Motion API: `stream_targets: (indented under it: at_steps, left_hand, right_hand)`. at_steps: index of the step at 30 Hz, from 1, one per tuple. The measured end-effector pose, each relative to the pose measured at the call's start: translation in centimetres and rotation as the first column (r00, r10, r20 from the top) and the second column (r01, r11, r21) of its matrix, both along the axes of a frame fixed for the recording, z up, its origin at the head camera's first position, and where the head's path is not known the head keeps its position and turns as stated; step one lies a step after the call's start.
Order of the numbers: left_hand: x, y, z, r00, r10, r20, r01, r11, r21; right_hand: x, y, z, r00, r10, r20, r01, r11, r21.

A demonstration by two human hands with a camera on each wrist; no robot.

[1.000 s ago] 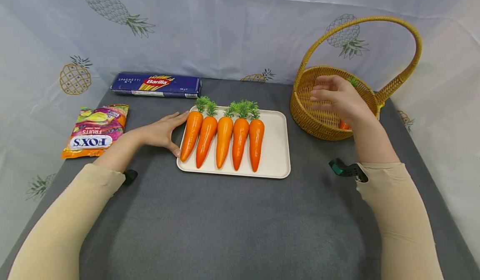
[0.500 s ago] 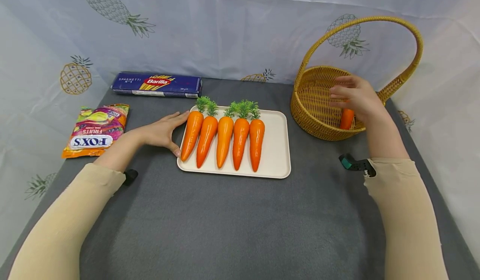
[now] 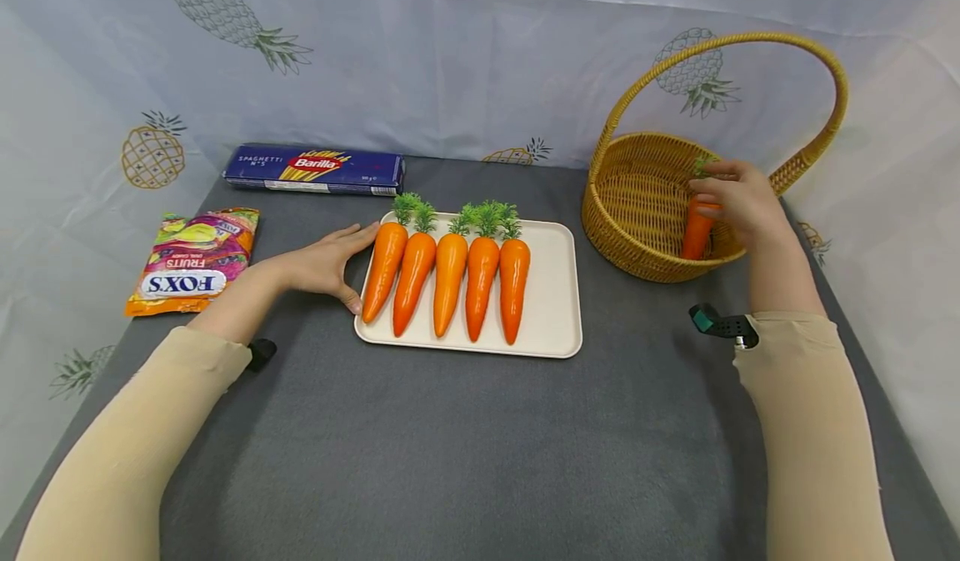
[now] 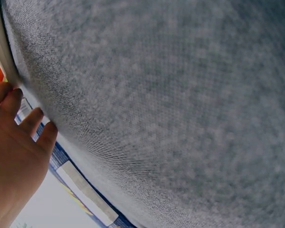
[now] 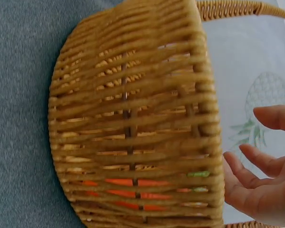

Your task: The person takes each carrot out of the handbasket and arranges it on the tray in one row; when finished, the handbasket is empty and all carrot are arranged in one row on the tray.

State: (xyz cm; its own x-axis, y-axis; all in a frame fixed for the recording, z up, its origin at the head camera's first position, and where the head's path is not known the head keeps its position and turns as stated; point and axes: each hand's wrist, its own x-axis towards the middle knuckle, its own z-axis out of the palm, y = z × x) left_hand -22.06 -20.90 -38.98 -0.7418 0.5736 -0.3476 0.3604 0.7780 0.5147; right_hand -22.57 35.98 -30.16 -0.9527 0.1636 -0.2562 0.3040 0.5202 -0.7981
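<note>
Several orange carrots [image 3: 450,282] with green tops lie side by side on a cream tray [image 3: 553,294]. My left hand [image 3: 318,267] rests at the tray's left edge, fingers and thumb spread along it. Another carrot [image 3: 696,232] lies inside the wicker basket [image 3: 622,244] at the right, its green top toward the back. Over the basket's right side is my right hand [image 3: 742,202], its fingers overlapping that carrot in the head view. In the right wrist view the right hand [image 5: 266,175] is at the rim with fingers apart, while orange shows low through the weave.
A blue spaghetti box [image 3: 313,169] lies at the back left, by the pineapple-print cloth. A bag of fruit candy [image 3: 193,262] lies left of my left forearm. The basket's tall arched handle [image 3: 750,37] rises over its opening.
My right hand has moved rightward over the basket, and more of the carrot inside is visible. The left hand, tray and carrots on it stay put.
</note>
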Motion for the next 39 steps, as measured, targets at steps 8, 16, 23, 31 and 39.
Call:
stream_targets:
  at_steps: [8,16,23,31,39]
  left_hand:
    - [0.0,0.0,0.0,1.000,-0.003,-0.006,0.003,1.000,0.003]
    - [0.0,0.0,0.0,1.000,-0.004,-0.005,0.004,1.000,0.006]
    - [0.1,0.1,0.2,1.000,-0.002,-0.002,0.002,1.000,0.008]
    - [0.0,0.0,0.1,1.000,-0.004,-0.008,0.004,1.000,0.010]
    - [0.0,0.0,0.1,1.000,-0.007,-0.006,0.007,1.000,0.005]
  right_hand:
    - [-0.2,1.0,-0.8,0.999,-0.028,0.018,0.027,0.998,0.062]
    - [-0.4,0.8,-1.9,0.999,-0.040,0.023,0.037,0.989,0.143]
    - [-0.6,0.7,-2.6,0.999,-0.032,0.043,0.024,0.986,0.163]
    - [-0.9,0.7,-3.2,0.997,-0.035,0.062,0.023,0.983,0.183]
    - [-1.0,0.8,-4.0,0.996,-0.033,0.081,0.014,0.972,0.234]
